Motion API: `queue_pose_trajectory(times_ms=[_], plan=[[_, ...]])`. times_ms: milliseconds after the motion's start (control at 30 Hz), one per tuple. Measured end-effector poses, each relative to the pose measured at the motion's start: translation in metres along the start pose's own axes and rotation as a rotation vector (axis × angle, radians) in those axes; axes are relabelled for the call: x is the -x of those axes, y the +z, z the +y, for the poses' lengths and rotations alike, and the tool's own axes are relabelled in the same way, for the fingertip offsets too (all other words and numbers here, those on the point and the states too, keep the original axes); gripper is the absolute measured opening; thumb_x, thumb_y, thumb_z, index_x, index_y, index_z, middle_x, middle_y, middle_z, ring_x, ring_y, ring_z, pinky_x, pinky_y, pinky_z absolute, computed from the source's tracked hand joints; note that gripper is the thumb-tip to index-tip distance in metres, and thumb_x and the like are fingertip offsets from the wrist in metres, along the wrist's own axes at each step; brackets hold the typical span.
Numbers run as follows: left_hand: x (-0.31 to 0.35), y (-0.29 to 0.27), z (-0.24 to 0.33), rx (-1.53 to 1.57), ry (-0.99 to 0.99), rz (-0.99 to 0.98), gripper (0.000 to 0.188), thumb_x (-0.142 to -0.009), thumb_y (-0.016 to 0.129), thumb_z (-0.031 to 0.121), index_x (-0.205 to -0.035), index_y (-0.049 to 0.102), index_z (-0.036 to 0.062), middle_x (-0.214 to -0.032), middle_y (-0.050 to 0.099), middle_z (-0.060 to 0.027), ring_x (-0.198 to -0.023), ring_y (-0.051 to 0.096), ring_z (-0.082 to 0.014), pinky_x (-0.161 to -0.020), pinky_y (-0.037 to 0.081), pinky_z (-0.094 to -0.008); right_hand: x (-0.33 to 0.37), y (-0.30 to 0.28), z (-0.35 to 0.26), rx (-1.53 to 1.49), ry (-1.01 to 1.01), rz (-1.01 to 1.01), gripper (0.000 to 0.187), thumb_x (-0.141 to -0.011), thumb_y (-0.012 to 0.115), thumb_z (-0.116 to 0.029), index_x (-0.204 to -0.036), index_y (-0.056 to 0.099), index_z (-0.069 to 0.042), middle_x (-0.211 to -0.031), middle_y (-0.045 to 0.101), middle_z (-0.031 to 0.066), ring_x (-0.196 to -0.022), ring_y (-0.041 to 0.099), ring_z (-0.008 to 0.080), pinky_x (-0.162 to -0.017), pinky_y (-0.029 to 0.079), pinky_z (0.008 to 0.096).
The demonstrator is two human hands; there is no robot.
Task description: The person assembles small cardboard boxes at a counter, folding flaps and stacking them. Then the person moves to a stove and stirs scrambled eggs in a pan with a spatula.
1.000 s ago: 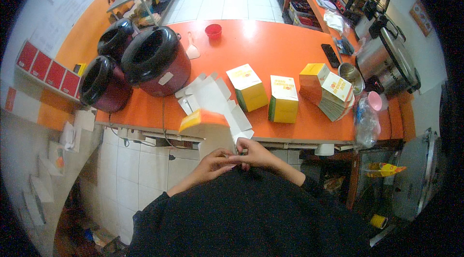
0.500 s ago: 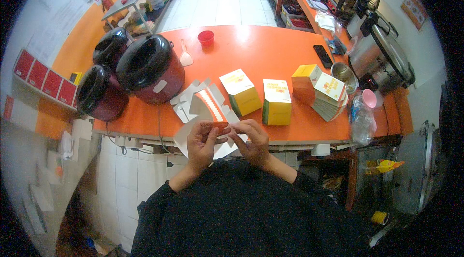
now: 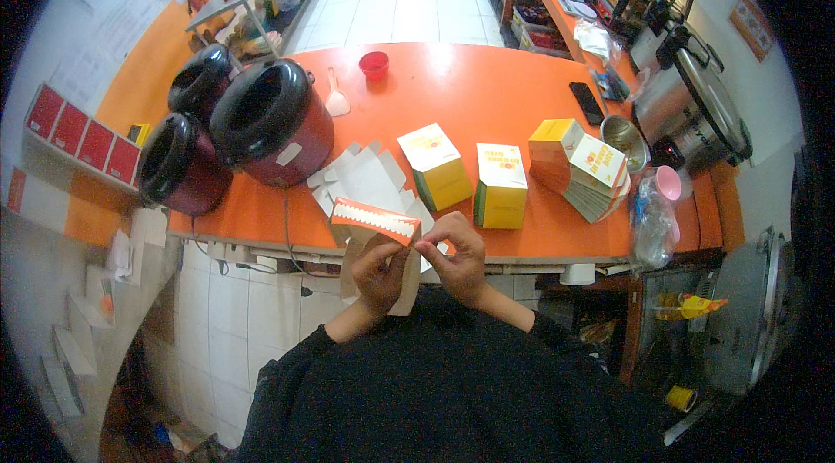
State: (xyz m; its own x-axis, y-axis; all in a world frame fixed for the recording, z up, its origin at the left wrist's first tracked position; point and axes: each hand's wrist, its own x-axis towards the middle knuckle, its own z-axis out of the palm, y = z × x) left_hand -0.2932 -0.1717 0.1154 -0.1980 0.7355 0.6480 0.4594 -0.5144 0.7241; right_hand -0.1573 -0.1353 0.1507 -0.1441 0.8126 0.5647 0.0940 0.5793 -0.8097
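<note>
Close to my body, above the front edge of the orange table, I hold a paper carton [image 3: 376, 218] with an orange strip and a white zigzag band along its upper part. My left hand [image 3: 378, 278] grips its lower side, fingers closed. At its right-hand corner, the thumb and fingers of my right hand [image 3: 458, 256] pinch the edge. Flat white carton blanks [image 3: 364, 174] with tabs lie just behind it on the table. Right of these stand two yellow and white boxes, one angled [image 3: 432, 169] and one straighter [image 3: 501, 189].
Black-lidded, dark red cookers [image 3: 274, 128] crowd the left side, with a pale scoop [image 3: 337, 100] and red cup [image 3: 374, 66] behind. On the right lie a fanned carton stack [image 3: 584, 174], a phone [image 3: 585, 104], a metal bowl [image 3: 624, 139] and plastic bag [image 3: 652, 224]. A large cooker [image 3: 687, 97] stands beyond.
The carton has swung from steeply upright to lying nearly crosswise, its zigzag band running left to right. My left hand has shifted slightly down and right; my right hand still pinches the corner.
</note>
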Motion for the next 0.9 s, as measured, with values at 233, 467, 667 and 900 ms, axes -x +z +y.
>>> queue_pose_trajectory(times_ms=[233,467,667,900], plan=[[-0.004,-0.002,0.002,0.253,-0.159,0.064,0.016,-0.067,0.071,-0.001,-0.073,0.056,0.0004,-0.072,0.061,-0.0093,-0.067,0.057,-0.0139,-0.057,0.044,-0.0242,-0.006,0.001,-0.013,0.102,-0.265,0.022,0.012,-0.069,0.068,-0.006,-0.069,0.057,-0.004,-0.066,0.056,0.0065,-0.060,0.052,0.0186,-0.054,0.041,0.0282],[-0.014,-0.003,0.004,0.079,0.174,0.131,0.027,-0.062,0.077,0.010,-0.069,0.051,0.0072,-0.061,0.052,-0.0022,-0.055,0.048,-0.0149,-0.052,0.040,-0.0271,-0.005,-0.001,-0.014,0.057,-0.244,0.032,0.011,-0.070,0.068,-0.005,-0.071,0.057,-0.002,-0.067,0.056,0.0082,-0.061,0.054,0.0189,-0.053,0.042,0.0277],[-0.012,-0.009,0.000,0.190,0.024,0.043,0.021,-0.063,0.075,0.004,-0.069,0.055,0.0054,-0.070,0.060,-0.0091,-0.064,0.057,-0.0179,-0.057,0.043,-0.0258,-0.006,-0.002,-0.015,0.108,-0.206,-0.061,0.011,-0.070,0.067,-0.005,-0.074,0.057,-0.002,-0.070,0.057,0.0094,-0.065,0.056,0.0201,-0.056,0.044,0.0285],[-0.011,-0.008,-0.008,0.015,0.171,0.091,0.022,-0.060,0.075,0.001,-0.071,0.057,0.0065,-0.072,0.062,-0.0084,-0.067,0.061,-0.0194,-0.058,0.048,-0.0270,0.000,-0.001,-0.009,-0.010,-0.209,-0.060,0.011,-0.072,0.063,-0.001,-0.081,0.057,0.000,-0.079,0.059,0.0120,-0.076,0.057,0.0249,-0.065,0.046,0.0312]])
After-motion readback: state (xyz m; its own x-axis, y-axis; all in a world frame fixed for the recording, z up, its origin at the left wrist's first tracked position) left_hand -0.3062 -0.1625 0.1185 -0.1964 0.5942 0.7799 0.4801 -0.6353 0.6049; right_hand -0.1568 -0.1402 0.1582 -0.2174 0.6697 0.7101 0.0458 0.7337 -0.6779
